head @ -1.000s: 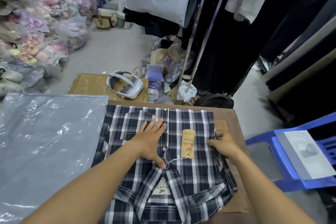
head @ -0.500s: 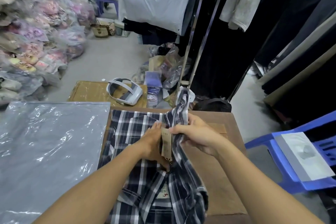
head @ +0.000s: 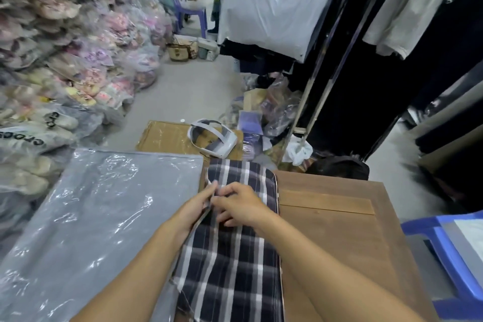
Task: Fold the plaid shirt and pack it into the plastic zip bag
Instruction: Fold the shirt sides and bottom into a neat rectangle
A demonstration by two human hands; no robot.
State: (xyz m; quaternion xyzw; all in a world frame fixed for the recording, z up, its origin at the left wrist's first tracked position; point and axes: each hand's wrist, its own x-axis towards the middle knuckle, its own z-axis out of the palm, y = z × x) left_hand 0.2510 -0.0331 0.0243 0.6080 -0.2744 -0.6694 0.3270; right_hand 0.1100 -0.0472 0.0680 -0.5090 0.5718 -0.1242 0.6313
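The plaid shirt [head: 235,264], dark with white stripes, lies as a long narrow strip on the brown table [head: 339,238], folded lengthwise with its back side up. My left hand [head: 194,208] lies flat along the shirt's left edge, partly under the folded-over layer. My right hand [head: 240,206] pinches that folded edge close to my left fingertips. The plastic zip bag [head: 86,230], large, clear and grey inside, lies flat just left of the shirt.
Beyond the table lie a cardboard sheet [head: 162,136] and a white headset [head: 214,137]. Bagged shoes [head: 65,60] pile up on the left. Dark clothes hang on a rack [head: 379,60] at right. A blue plastic chair [head: 449,256] stands close on the right.
My right hand has carried the shirt's right half over onto the left half. The shirt has gone from spread open, front up, to a narrow strip. Both hands now meet at its left edge.
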